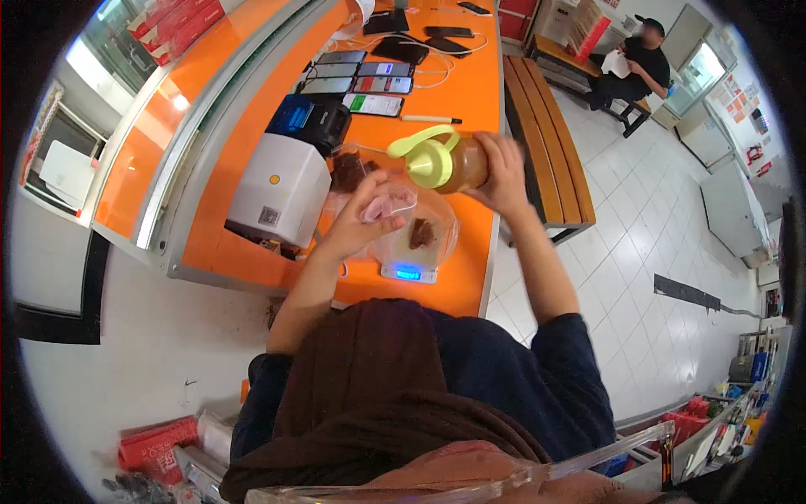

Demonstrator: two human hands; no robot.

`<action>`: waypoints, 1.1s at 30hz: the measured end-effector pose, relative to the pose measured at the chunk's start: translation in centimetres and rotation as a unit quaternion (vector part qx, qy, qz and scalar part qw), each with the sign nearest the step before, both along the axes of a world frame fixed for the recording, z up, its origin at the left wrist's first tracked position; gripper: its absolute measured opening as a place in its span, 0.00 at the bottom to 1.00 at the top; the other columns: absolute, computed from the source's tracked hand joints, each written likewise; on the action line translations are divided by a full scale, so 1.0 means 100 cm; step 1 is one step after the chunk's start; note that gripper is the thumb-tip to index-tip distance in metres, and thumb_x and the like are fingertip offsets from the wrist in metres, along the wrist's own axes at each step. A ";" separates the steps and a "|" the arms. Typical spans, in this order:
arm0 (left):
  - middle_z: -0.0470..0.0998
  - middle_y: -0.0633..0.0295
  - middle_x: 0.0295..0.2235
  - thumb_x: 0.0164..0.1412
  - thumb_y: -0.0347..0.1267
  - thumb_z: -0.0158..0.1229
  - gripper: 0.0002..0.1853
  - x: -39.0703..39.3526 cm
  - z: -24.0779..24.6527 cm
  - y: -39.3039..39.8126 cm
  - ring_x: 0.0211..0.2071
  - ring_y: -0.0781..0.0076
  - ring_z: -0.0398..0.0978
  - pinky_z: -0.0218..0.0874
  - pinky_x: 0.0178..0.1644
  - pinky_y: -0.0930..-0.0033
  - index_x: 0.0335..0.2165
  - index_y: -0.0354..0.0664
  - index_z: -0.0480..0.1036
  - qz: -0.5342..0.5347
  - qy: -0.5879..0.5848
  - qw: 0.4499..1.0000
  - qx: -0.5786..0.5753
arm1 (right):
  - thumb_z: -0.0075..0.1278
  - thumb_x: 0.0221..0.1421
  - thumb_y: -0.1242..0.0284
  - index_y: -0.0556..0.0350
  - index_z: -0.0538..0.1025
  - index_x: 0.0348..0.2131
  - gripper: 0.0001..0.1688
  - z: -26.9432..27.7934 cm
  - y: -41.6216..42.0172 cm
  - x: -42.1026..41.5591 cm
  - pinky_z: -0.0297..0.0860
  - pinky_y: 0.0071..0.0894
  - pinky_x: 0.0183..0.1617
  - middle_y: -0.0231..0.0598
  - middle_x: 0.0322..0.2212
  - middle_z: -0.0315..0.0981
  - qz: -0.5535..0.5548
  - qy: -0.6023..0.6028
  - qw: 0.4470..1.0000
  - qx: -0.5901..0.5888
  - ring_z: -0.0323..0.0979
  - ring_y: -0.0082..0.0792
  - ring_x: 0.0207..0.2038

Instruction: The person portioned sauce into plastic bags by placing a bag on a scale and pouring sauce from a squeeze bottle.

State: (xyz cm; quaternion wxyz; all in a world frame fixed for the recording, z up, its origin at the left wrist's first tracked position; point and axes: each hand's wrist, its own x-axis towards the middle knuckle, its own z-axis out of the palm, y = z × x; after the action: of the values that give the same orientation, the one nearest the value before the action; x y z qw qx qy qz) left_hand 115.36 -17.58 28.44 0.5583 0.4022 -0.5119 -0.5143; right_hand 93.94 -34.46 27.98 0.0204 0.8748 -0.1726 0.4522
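Observation:
My right hand (504, 170) grips a clear bottle of brown sauce (469, 162), tilted on its side, with its pale green spout and handle towards the left. My left hand (362, 220) holds a small clear plastic bag (390, 203) just below the spout. Under both hands a round translucent bowl (448, 236) rests on a digital kitchen scale (425, 274) with a lit blue display. A brown lump (421, 234) shows in the bowl; I cannot tell what it is. Behind my left hand lie dark brown filled plastic bags (351, 171).
A white label printer (280, 189) and a black device (308, 123) stand at the left of the orange counter (466, 296). Farther back lie several phones (373, 105), cables and a pen (431, 119). A wooden bench (548, 138) runs along the right; a person (648, 60) sits beyond.

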 end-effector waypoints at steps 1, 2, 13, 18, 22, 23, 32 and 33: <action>0.68 0.64 0.43 0.47 0.30 0.65 0.38 -0.001 0.002 0.000 0.49 0.74 0.64 0.54 0.54 0.70 0.55 0.41 0.55 -0.012 0.002 1.000 0.004 | 0.65 0.27 0.60 0.58 0.65 0.47 0.46 0.010 -0.002 -0.005 0.62 0.48 0.49 0.45 0.43 0.67 0.015 0.013 0.999 -0.038 0.65 0.49 0.44; 0.67 0.64 0.44 0.48 0.31 0.65 0.38 -0.001 0.001 0.002 0.50 0.73 0.63 0.54 0.54 0.69 0.55 0.40 0.55 -0.009 0.004 1.000 0.007 | 0.64 0.26 0.63 0.57 0.67 0.46 0.43 0.023 -0.001 -0.007 0.62 0.46 0.50 0.42 0.42 0.67 0.021 0.029 0.996 -0.084 0.66 0.45 0.44; 0.66 0.61 0.45 0.47 0.41 0.66 0.41 -0.012 0.015 0.000 0.46 0.68 0.67 0.60 0.51 0.65 0.54 0.39 0.54 -0.093 0.084 0.992 -0.013 | 0.51 0.36 0.70 0.51 0.68 0.45 0.31 0.115 0.009 -0.038 0.59 0.39 0.55 0.31 0.44 0.67 0.017 0.220 0.927 -0.302 0.65 0.32 0.49; 0.70 0.58 0.43 0.47 0.42 0.65 0.41 -0.010 0.009 0.000 0.44 0.68 0.70 0.62 0.50 0.66 0.54 0.39 0.55 -0.105 0.142 0.983 -0.046 | 0.51 0.34 0.74 0.53 0.69 0.41 0.27 0.134 0.026 -0.038 0.61 0.39 0.54 0.32 0.42 0.69 0.033 0.225 0.925 -0.304 0.66 0.34 0.47; 0.73 0.57 0.41 0.48 0.40 0.65 0.37 -0.006 0.009 0.007 0.42 0.69 0.72 0.64 0.48 0.66 0.52 0.39 0.59 -0.114 0.167 0.979 -0.035 | 0.51 0.37 0.71 0.50 0.68 0.37 0.21 0.141 0.032 -0.037 0.61 0.34 0.52 0.28 0.39 0.67 0.025 0.218 0.920 -0.324 0.65 0.30 0.46; 0.73 0.57 0.41 0.48 0.39 0.65 0.36 -0.006 0.009 0.006 0.41 0.69 0.73 0.64 0.48 0.66 0.52 0.39 0.60 -0.111 0.170 0.978 -0.038 | 0.51 0.37 0.71 0.50 0.68 0.37 0.21 0.142 0.033 -0.037 0.61 0.33 0.52 0.27 0.39 0.67 0.028 0.218 0.920 -0.324 0.65 0.30 0.45; 0.73 0.54 0.41 0.47 0.37 0.66 0.36 -0.007 0.002 0.001 0.43 0.67 0.72 0.65 0.49 0.66 0.52 0.39 0.60 -0.106 0.224 0.968 -0.039 | 0.57 0.26 0.75 0.54 0.68 0.44 0.37 0.133 0.027 -0.037 0.61 0.42 0.54 0.34 0.43 0.68 0.049 0.234 0.935 -0.260 0.64 0.37 0.48; 0.73 0.55 0.40 0.47 0.37 0.66 0.37 -0.008 0.003 -0.002 0.42 0.68 0.73 0.65 0.48 0.67 0.53 0.39 0.58 -0.109 0.236 0.965 -0.037 | 0.58 0.28 0.73 0.53 0.68 0.44 0.36 0.130 0.027 -0.035 0.61 0.40 0.53 0.34 0.42 0.67 0.037 0.224 0.939 -0.260 0.64 0.37 0.47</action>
State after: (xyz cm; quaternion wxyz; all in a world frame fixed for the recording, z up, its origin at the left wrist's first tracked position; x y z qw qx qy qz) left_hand 114.55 -17.76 28.71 0.6179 0.1905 -0.4252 -0.6334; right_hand 90.41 -31.80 40.96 0.2683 0.9235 -0.0076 0.2741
